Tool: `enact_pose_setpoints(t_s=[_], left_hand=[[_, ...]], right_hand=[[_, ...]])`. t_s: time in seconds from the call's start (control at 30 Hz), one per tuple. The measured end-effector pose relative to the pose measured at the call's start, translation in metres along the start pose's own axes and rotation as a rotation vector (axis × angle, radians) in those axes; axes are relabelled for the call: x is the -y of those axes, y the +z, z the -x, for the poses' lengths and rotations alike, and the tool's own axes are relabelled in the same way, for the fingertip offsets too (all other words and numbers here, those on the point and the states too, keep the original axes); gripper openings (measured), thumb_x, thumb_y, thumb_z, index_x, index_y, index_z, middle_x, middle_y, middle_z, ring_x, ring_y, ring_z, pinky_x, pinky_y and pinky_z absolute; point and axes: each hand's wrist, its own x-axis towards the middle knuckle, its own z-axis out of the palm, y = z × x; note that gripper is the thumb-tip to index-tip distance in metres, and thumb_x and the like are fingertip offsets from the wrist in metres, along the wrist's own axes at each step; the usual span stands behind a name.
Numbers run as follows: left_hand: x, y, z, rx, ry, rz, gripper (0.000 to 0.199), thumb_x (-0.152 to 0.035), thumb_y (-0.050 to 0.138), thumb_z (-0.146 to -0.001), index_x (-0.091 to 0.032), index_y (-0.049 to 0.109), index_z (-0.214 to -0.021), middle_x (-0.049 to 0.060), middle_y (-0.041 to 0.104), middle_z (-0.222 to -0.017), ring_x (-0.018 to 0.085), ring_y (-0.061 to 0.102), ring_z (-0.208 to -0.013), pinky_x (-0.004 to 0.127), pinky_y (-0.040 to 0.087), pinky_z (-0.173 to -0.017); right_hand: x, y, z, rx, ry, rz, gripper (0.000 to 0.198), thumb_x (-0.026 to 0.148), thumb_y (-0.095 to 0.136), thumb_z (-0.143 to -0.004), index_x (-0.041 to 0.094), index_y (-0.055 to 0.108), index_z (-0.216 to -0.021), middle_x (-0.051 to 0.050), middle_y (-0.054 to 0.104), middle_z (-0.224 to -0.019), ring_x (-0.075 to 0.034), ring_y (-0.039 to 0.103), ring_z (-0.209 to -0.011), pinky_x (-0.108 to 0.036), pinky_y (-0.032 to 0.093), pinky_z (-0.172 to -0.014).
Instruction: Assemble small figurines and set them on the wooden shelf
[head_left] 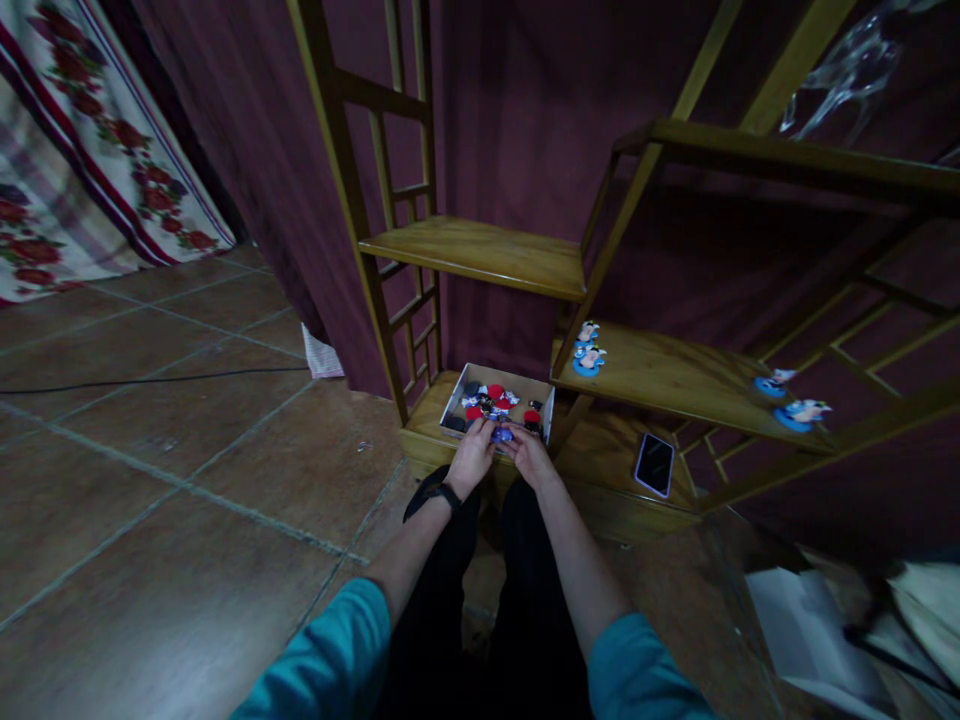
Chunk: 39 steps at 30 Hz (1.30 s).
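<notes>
Cardboard box (511, 377) on the low ledge (427, 411), just beyond the knees; red, white and dark pieces loose inside. Likely set there for short reach. Left hand (474, 455) over its near edge, fingers closed on a small purple-blue piece (502, 435); right hand (531, 458) grasps the same piece opposite, presumably to steady it. Further right: blue-based figurines (589, 361) at the shelf's (667, 375) near end; phone (654, 465) flat below, probably out of the hands' way; second figurine pair (801, 414) at the far end.
</notes>
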Motion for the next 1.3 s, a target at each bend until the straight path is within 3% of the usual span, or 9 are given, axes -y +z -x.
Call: enact_pose_setpoints(t_s=[0.43,0.63,0.8,1.3], left_hand=[[0.015,0.008,-0.003,-0.025,-0.101,-0.014,0.04,-0.011,0.055,-0.075,-0.017,0.052,-0.114,0.009,0.054,-0.109,0.019,0.056,-0.099,0.033,0.045,-0.09],[0.011,0.007,-0.003,0.024,-0.149,-0.074,0.038,-0.023,0.058,-0.076,-0.016,0.054,-0.114,0.008,0.057,-0.1,0.02,0.059,-0.09,0.031,0.048,-0.082],[0.004,0.003,-0.002,0.06,-0.173,-0.126,0.038,-0.027,0.057,-0.078,-0.019,0.053,-0.115,0.007,0.056,-0.105,0.019,0.058,-0.091,0.029,0.047,-0.08],[-0.013,0.002,0.004,0.174,-0.05,-0.424,0.038,-0.032,0.043,-0.086,-0.016,0.043,-0.12,0.01,0.053,-0.11,0.02,0.052,-0.101,0.03,0.043,-0.084]], right_hand=[[-0.001,0.0,-0.001,-0.007,0.03,-0.037,0.015,0.021,0.067,-0.069,0.02,0.065,-0.084,0.0,0.071,-0.085,-0.014,0.065,-0.081,-0.027,0.049,-0.078],[-0.001,0.003,0.0,-0.04,0.029,-0.024,0.016,0.019,0.069,-0.066,0.019,0.065,-0.082,0.001,0.071,-0.079,-0.011,0.064,-0.074,-0.023,0.047,-0.072],[-0.002,0.003,-0.001,-0.045,0.024,-0.009,0.017,0.023,0.068,-0.066,0.02,0.065,-0.083,0.001,0.07,-0.081,-0.012,0.064,-0.075,-0.023,0.047,-0.071],[-0.002,0.002,-0.003,-0.162,0.06,0.031,0.009,0.025,0.064,-0.069,0.021,0.063,-0.077,0.003,0.068,-0.067,-0.011,0.061,-0.063,-0.021,0.046,-0.058]])
